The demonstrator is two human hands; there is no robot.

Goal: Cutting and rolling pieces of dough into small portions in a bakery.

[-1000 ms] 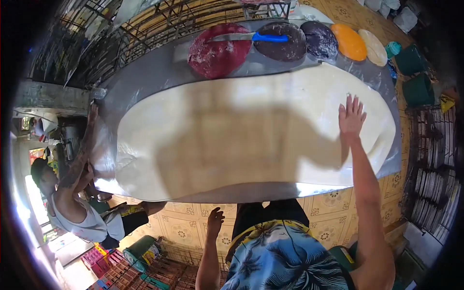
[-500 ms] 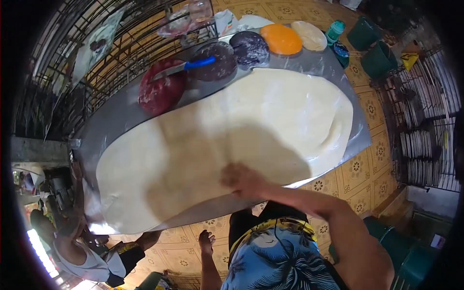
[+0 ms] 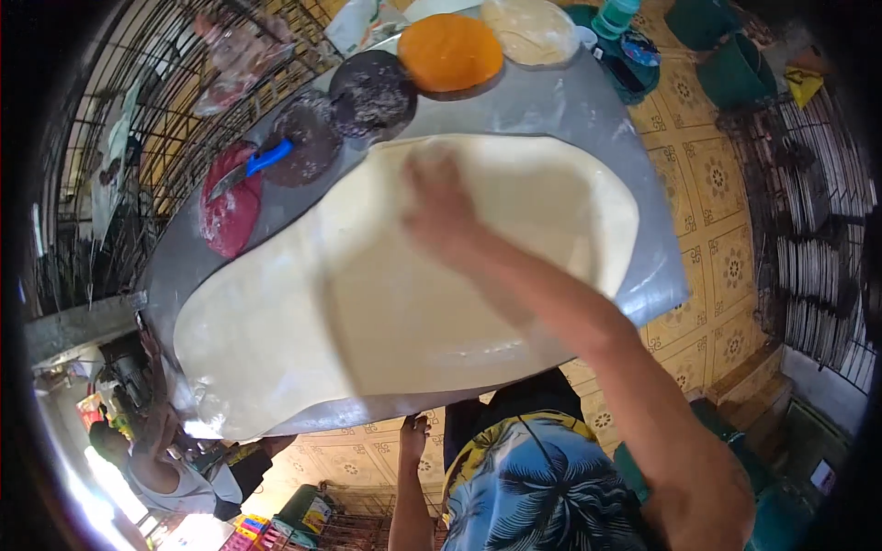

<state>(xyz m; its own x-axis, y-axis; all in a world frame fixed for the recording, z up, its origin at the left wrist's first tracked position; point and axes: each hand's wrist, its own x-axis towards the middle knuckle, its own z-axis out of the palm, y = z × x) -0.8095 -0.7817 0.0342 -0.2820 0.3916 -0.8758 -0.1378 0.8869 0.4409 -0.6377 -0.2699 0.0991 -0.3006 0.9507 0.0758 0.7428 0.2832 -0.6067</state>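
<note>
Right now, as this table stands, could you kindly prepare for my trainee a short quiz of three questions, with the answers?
1. Which of the wearer's hands is over the pale dough sheet?
2. True or false: the blue-handled knife lies on that sheet.
3. Fill in: between the dark purple dough mound and the cream dough mound sits the ___ one.

Key:
1. The right hand.
2. False; it lies across the red and brown dough mounds.
3. Orange.
</note>
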